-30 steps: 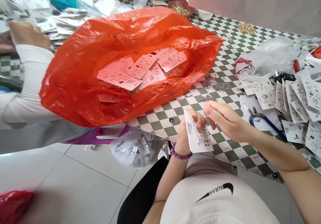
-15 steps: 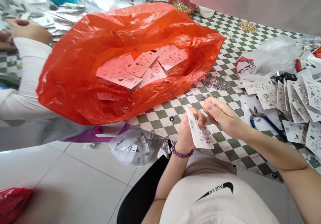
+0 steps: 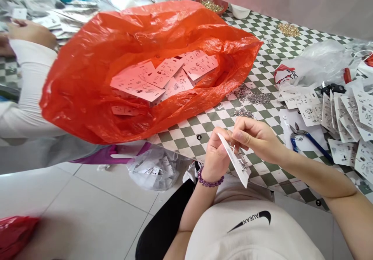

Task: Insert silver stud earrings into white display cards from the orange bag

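Tilted steeper since the last frame: white earring card [image 3: 237, 161], held over the checkered tabletop [image 3: 189, 143] near its edge. Left hand [image 3: 215, 153], fingers closed, grips the card; right hand [image 3: 258, 139], fingers bunched at its metal pieces [image 3: 239, 155], grip unclear. Orange plastic bag [image 3: 87, 89] of pink cards [image 3: 136, 83] at 10 o'clock; blue-handled pliers [image 3: 309, 140] at 3 o'clock

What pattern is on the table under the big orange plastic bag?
Green and white checks cover the tabletop, clearest in the head view.
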A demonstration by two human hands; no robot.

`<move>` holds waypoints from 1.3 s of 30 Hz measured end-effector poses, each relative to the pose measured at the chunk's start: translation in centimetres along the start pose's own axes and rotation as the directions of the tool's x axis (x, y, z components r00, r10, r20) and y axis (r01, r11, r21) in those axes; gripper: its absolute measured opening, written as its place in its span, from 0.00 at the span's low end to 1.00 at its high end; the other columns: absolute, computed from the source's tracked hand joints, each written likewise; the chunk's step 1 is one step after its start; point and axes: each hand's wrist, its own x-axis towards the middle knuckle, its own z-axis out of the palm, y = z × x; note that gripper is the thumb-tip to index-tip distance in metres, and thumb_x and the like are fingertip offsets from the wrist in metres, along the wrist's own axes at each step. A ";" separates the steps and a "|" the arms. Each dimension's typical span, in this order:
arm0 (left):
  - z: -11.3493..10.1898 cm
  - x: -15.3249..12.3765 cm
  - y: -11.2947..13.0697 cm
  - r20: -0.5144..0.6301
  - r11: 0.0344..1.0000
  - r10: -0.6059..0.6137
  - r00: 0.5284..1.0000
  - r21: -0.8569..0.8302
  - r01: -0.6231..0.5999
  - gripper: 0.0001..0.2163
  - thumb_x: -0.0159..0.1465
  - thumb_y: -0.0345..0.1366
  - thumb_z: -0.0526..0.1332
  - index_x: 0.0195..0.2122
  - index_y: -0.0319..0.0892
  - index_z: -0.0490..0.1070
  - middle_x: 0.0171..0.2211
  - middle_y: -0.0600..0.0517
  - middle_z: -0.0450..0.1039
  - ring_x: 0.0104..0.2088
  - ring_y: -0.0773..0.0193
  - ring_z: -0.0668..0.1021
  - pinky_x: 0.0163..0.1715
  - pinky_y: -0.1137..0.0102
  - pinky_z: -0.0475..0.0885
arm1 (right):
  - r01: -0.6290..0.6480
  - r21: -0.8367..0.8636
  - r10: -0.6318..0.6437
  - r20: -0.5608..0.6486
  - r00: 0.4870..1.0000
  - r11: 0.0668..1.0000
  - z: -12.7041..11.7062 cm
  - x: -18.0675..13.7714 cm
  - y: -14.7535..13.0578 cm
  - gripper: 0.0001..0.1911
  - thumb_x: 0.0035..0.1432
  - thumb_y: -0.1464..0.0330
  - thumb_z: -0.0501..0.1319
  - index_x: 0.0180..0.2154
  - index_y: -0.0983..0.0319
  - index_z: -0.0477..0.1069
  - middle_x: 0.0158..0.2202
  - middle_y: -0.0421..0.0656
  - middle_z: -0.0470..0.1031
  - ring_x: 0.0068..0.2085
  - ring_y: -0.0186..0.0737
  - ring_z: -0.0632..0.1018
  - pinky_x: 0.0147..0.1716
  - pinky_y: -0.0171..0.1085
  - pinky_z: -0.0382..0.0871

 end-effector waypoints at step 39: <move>0.1 -0.8 0.7 -0.052 0.999 -0.048 0.997 -0.008 0.047 0.16 0.56 0.46 0.67 0.26 0.42 0.63 0.19 0.59 0.60 0.20 0.72 0.67 0.23 0.77 0.66 | -0.122 -0.158 0.132 0.055 0.990 0.980 -0.2 0.2 -0.4 0.17 0.60 0.60 0.60 0.25 0.62 0.60 0.23 0.37 0.68 0.23 0.27 0.70 0.20 0.27 0.65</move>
